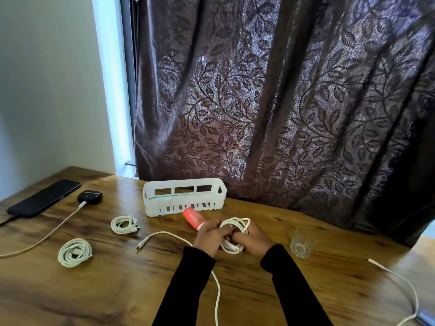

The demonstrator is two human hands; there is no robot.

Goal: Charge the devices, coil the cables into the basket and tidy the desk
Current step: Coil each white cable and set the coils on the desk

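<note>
Both hands hold a partly coiled white cable [235, 225] just above the desk. My left hand [210, 236] grips the coil's left side and my right hand [253, 238] grips its right side. The cable's loose tail [164, 235] runs left to a plug and another length trails down between my sleeves. A white slotted basket [162, 209] stands behind my hands. Two finished white coils lie at the left, one [74, 252] near the front and one [124, 224] further back. A black phone [44, 197] and a black earbud case [90, 197] each have a cable plugged in.
A red tube [194, 218] lies between the basket and my left hand. A clear glass [301, 242] stands right of my right hand. Another loose white cable [400, 278] snakes along the desk's right edge. A dark patterned curtain [282, 102] hangs behind the wooden desk [117, 290].
</note>
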